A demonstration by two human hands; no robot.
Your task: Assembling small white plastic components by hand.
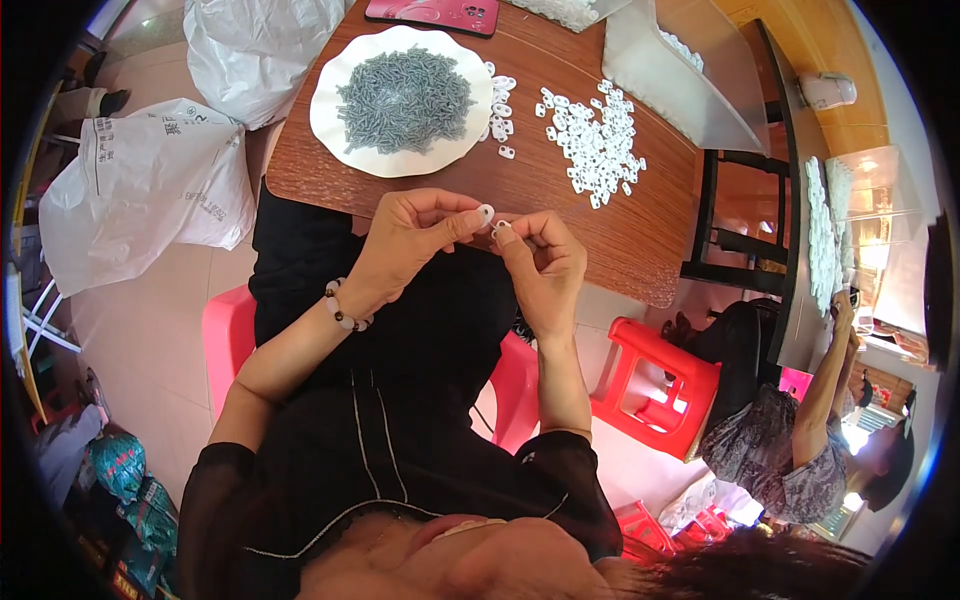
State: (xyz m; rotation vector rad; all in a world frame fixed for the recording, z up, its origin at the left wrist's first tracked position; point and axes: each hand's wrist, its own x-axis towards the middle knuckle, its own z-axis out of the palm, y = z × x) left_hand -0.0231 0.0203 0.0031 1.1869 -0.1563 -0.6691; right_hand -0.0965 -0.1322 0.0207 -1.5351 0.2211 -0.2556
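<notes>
Both my hands are raised in front of the table's near edge, close together. My left hand (418, 238) pinches a small white plastic piece with a hole (486, 213) between thumb and fingertips. Another small white piece (501, 230) is pinched in my right hand (545, 262), almost touching the first. Beyond my left hand stands a white plate with a wavy rim (330, 125), heaped with small grey-green rod-shaped parts (405, 98). Loose white plastic pieces with holes (597, 140) lie spread to the right, with a smaller cluster (501, 122) beside the plate.
A pink phone (440, 12) lies at the table's far edge. A translucent bin (680, 85) stands at the back right. White sacks (150, 195) rest on the floor at left. A red stool (660, 388) stands at right, near another person (775, 450) at a second table.
</notes>
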